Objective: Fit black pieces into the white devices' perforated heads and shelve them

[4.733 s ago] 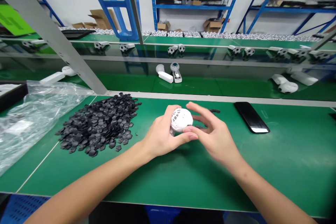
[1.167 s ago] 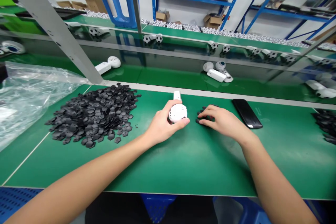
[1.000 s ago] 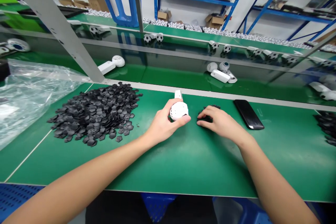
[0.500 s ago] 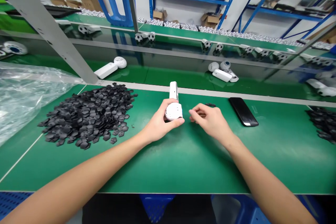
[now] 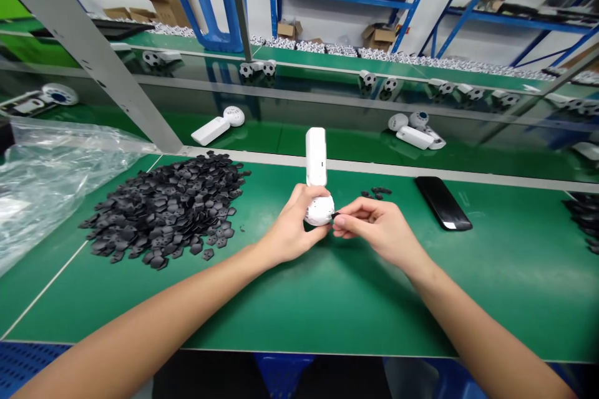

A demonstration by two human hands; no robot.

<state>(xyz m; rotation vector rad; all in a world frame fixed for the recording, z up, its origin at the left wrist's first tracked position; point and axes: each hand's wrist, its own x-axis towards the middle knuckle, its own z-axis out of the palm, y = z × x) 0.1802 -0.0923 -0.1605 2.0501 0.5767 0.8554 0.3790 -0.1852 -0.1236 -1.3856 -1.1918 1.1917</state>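
My left hand (image 5: 292,227) is closed around the round head of a white plastic device (image 5: 317,156), whose flat rectangular handle points away from me. In my right hand (image 5: 374,224), thumb and fingers pinch a small black piece (image 5: 335,215) against the right side of the round head. My fingers cover most of that piece. Just beyond the right hand lie several loose black pieces (image 5: 377,192). A big pile of black pentagon pieces (image 5: 163,212) spreads over the green table to the left.
A black smartphone (image 5: 443,202) lies at the right. Clear plastic sheeting (image 5: 60,165) covers the far left. Beyond the table's pale edge strip, white devices (image 5: 219,126) rest on a green conveyor belt (image 5: 281,140). A metal post (image 5: 116,75) rises at the left.
My right hand has moved left to the round head, bringing the black piece against it. The white device has tilted so more of its handle shows. The view has shifted slightly.
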